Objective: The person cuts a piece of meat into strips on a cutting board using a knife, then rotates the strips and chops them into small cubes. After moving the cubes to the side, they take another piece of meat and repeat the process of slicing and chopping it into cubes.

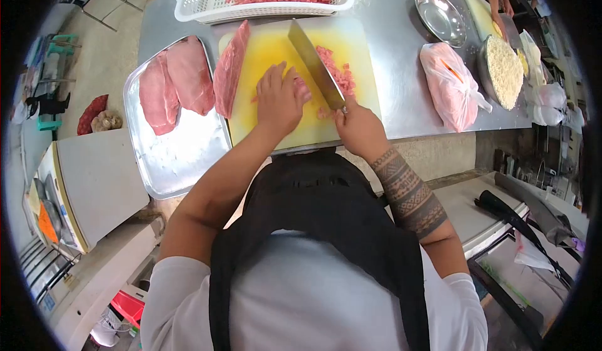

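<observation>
On the yellow-white cutting board (360, 109), my right hand (362, 129) is closed round the handle of a large knife (318, 64), whose blade points up and to the left. Left of the blade, my left hand (280, 99) rests with fingers spread a little over a piece of meat (302, 92), partly hidden beneath it. Diced meat (338, 74) lies just right of the blade. A long slab of meat (231, 70) is at the board's left edge, beside a metal tray (182, 175) bearing larger raw pieces (190, 75).
A white basket (188, 3) of diced meat stands beyond the board. To the right are a metal bowl (441, 18), a pink-filled plastic bag (448, 84) and a bowl of pale shreds (503, 75). Another person's arm (493, 0) reaches in at top right.
</observation>
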`<state>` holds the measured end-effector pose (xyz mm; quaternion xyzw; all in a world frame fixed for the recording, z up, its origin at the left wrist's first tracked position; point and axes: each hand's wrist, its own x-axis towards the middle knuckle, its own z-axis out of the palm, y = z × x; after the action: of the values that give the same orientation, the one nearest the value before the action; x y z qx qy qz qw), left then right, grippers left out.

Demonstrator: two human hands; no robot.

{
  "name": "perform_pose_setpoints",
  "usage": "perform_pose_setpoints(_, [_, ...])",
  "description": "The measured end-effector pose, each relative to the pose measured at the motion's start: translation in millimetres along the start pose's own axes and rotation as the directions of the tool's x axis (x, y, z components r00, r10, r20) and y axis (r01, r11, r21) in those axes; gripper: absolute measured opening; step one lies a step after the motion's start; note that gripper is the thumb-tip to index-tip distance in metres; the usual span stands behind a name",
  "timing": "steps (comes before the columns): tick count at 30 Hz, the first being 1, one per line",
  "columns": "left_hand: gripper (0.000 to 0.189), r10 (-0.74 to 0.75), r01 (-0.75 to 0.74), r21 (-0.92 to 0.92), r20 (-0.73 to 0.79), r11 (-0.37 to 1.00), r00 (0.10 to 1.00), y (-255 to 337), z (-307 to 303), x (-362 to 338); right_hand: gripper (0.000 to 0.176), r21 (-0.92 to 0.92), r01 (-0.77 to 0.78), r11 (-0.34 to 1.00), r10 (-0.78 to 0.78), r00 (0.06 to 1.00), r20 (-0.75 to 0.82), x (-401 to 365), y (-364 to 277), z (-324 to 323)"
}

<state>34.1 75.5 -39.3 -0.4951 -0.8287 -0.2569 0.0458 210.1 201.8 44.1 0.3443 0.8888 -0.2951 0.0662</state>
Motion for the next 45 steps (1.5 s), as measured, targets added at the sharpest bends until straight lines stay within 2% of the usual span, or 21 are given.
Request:
perform_pose_setpoints(1, [0.065, 0.049, -0.049, 0.013, -0.007, 0.999, 0.999, 3.3, -3.4, -7.1, 0.026, -0.007, -0.036, 0.999, 0.036, 0.999, -0.002, -5.0, 1.9, 0.3])
perform_pose_setpoints(4, [0.073, 0.098, -0.105, 0.084, 0.081, 0.991, 0.992, -1.9, 3.5, -19.6, 0.026, -0.007, 0.005, 1.000, -0.005, 0.999, -0.052, -10.1, 0.2, 9.5])
perform_pose_setpoints(7, [0.077, 0.119, -0.118, -0.014, 0.133, 0.993, 0.984, -16.6, 8.9, -6.9, 0.025, -0.017, 0.013, 1.000, -0.014, 0.998, -0.059, -10.9, -3.8, 17.1])
perform_pose_setpoints(10, [0.080, 0.194, -0.194, 0.025, -0.008, 0.981, 0.981, -25.3, 13.2, 9.2, 0.025, -0.018, 0.014, 1.000, -0.015, 0.999, -0.029, -11.6, -3.8, 14.1])
perform_pose_setpoints(13, [0.079, 0.150, -0.141, -0.066, 0.170, 0.988, 0.974, -22.8, 8.2, 26.1, 0.025, 0.038, 0.081, 0.996, -0.078, 0.995, -0.065, -13.9, 0.9, 18.4])
perform_pose_setpoints(16, [0.072, 0.171, -0.160, -0.087, 0.132, 0.983, 0.976, -18.2, 0.3, 23.0, 0.026, 0.011, 0.024, 1.000, -0.024, 0.999, 0.024, -21.5, -9.4, 11.4])
perform_pose_setpoints(19, [0.049, 0.061, -0.002, -0.362, 0.151, 0.932, 0.987, -11.4, -10.0, 29.3, 0.026, -0.021, 0.037, 0.999, -0.037, 0.999, -0.014, -19.7, -3.9, 18.2])
perform_pose_setpoints(22, [0.033, 0.051, -0.042, -0.082, 0.106, 0.996, 0.993, -24.8, 2.2, 42.4, 0.026, -0.014, 0.031, 0.999, -0.031, 1.000, -0.001, -16.8, -3.0, 14.3])
perform_pose_setpoints(25, [0.025, 0.071, -0.077, 0.052, 0.107, 0.996, 0.992, -23.4, 12.4, 43.7, 0.026, -0.008, 0.044, 0.999, -0.044, 0.999, -0.019, -19.5, 1.6, 9.4])
perform_pose_setpoints(28, [0.023, 0.078, -0.089, 0.084, 0.119, 0.993, 0.990, -20.7, 10.9, 43.4, 0.026, -0.054, 0.032, 0.998, -0.032, 0.999, -0.007, -43.5, -10.1, -13.0])
perform_pose_setpoints(31, [0.024, 0.061, -0.084, 0.144, 0.155, 0.986, 0.986, -20.3, 14.4, 43.7, 0.025, -0.099, -0.051, 0.994, 0.058, 0.995, 0.077, -61.0, -31.8, -39.9])
perform_pose_setpoints(32, [0.024, 0.063, -0.081, 0.126, 0.142, 0.989, 0.988, -20.6, 15.7, 42.7, 0.026, -0.087, -0.027, 0.996, 0.033, 0.997, 0.073, -58.8, -32.9, -38.5])
perform_pose_setpoints(34, [0.026, 0.067, -0.078, 0.095, 0.112, 0.992, 0.991, -21.9, 15.3, 42.5, 0.026, -0.062, 0.024, 0.998, -0.020, 0.998, 0.062, -48.3, -36.5, -28.8])
perform_pose_setpoints(37, [0.026, 0.075, -0.081, 0.081, 0.067, 0.993, 0.995, -23.9, 19.2, 41.3, 0.027, -0.051, 0.099, 0.994, -0.099, 0.995, -0.002, 14.6, -22.0, 26.2])
perform_pose_setpoints(40, [0.028, 0.031, -0.052, 0.109, 0.189, 0.993, 0.982, -27.4, 21.8, 43.2, 0.030, -0.051, 0.090, 0.995, -0.091, 0.996, -0.022, 39.7, -31.5, 19.6])
perform_pose_setpoints(43, [0.028, 0.012, -0.019, 0.045, 0.162, 0.999, 0.987, -22.2, 17.1, 40.7, 0.027, -0.019, 0.089, 0.996, -0.090, 0.994, -0.064, 17.3, -40.4, -4.7])
perform_pose_setpoints(45, [0.027, 0.032, -0.038, 0.054, 0.112, 0.998, 0.993, -25.5, 24.1, 35.0, 0.026, -0.053, 0.051, 0.997, -0.052, 0.998, -0.021, -15.8, -48.4, -22.5])
